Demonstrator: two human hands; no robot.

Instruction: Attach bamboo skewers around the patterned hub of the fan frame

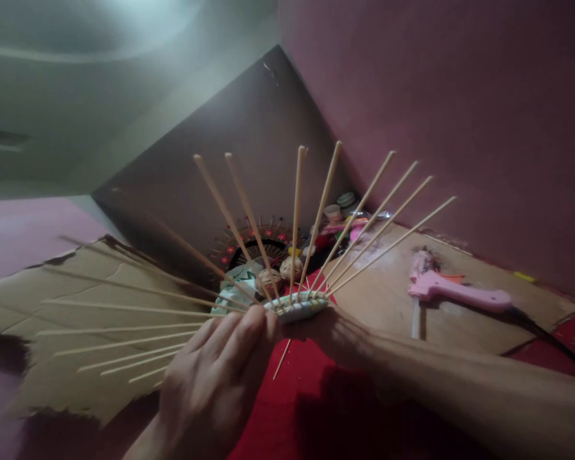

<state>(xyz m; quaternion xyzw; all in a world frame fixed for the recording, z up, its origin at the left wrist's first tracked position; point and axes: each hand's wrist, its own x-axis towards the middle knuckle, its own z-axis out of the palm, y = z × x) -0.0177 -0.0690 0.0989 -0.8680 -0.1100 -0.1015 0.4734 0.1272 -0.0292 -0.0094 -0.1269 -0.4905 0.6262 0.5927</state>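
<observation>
Wooden sticks (297,211) span open air, left fingers (242,335) gripping their base's edge (301,312), right hand's (331,331) grip unclear.

pink wall (441,89) right | grey wall (230,166) ahead | pale ceiling (86,121) | bright light (160,7)

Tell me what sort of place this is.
Probably a home craft corner: a pink glue gun lies on a brown board, twine-like balls sit beyond, and a handheld piece bristles with thin sticks.
</observation>
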